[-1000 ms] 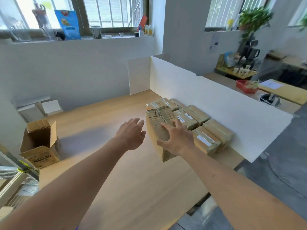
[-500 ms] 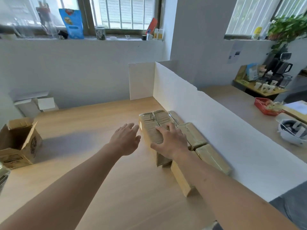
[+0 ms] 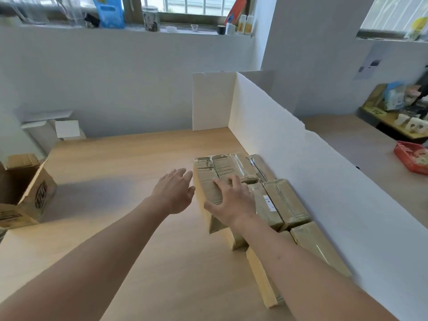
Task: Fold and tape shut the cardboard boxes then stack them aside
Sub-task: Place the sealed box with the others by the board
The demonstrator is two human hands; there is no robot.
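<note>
The right hand [image 3: 234, 202] lies flat, fingers spread, on the box [image 3: 208, 188] — its long side points away. The left hand [image 3: 173, 192] — fingers straight — hovers beside it.

Both arms extended forward. Left hand [image 3: 174, 192] open, fingers straight, hovering. Right hand [image 3: 234, 202] flat, fingers spread, palm down.

White partition [image 3: 301, 163] right; bare tabletop [image 3: 120, 163] left

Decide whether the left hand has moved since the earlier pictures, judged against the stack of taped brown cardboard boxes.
Yes, slightly: the left hand has closed in rightward on the stack of taped brown cardboard boxes.
</note>
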